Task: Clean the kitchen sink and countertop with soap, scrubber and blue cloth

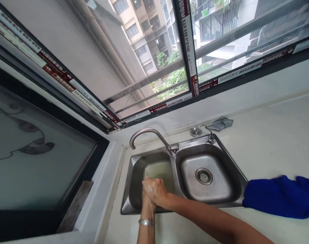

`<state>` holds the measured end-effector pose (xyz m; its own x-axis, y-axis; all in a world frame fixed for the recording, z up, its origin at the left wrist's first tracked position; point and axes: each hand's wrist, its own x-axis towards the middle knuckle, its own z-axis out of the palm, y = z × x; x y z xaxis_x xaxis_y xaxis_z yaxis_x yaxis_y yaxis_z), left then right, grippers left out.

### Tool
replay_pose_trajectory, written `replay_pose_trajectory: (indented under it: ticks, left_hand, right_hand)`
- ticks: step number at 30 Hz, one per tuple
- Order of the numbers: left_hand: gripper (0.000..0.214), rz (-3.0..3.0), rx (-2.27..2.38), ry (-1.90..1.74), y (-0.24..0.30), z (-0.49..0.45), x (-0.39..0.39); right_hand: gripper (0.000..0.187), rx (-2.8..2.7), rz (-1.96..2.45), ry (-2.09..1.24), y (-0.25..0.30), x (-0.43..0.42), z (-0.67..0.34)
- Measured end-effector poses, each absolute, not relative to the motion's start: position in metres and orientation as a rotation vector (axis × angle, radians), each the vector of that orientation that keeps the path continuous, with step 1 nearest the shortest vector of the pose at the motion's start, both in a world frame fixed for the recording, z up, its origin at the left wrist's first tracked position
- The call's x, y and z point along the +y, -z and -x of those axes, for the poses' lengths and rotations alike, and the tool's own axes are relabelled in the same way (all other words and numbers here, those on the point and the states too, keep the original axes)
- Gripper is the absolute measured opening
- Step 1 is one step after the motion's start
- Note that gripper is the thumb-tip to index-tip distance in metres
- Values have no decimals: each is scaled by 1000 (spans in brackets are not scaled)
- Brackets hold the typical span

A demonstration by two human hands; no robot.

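Over the left basin (139,181) of a steel double sink, my two hands are pressed together. My right hand (159,192) comes in from the right and is wrapped round my left hand (145,196), with whitish suds on its knuckles. The fingers of my left hand are mostly hidden under the right one. A silver bracelet (146,222) circles my left wrist. Cloudy, yellowish water (160,171) stands in the basin beyond my hands. The curved faucet (149,130) is swung out to the left, and no stream shows from its spout.
To the right is the second basin (190,169) with a round drain strainer (204,176). A blue cloth (278,196) lies on the counter at its right. Behind it are a small tap (210,138) and a crumpled grey packet (221,124). A window frame (167,108) runs along the back.
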<state>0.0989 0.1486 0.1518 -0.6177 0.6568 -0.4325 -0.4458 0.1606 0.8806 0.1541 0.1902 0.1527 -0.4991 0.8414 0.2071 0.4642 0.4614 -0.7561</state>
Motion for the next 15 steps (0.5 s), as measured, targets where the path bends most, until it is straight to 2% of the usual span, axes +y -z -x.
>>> replay_pose_trajectory:
  ticks: [4,6,11,15]
  left_hand:
    - [22,-284,1561,-1631,-162,-100,150]
    - [23,-288,1578,-1618,-168,-98,151]
    - [57,-312,1690,-1558,-179,-79,151]
    - [70,-464,1608,-1586,-183,-70,149]
  right_hand:
    - [29,-2001,1172,-1009,-147,203,-157]
    - [35,-1946,1202,-1033,-146,214,-159]
    - [39,-1776,1038,-1257,-150,210,-168]
    - [15,-1717,630,-1564,-146,195,-183]
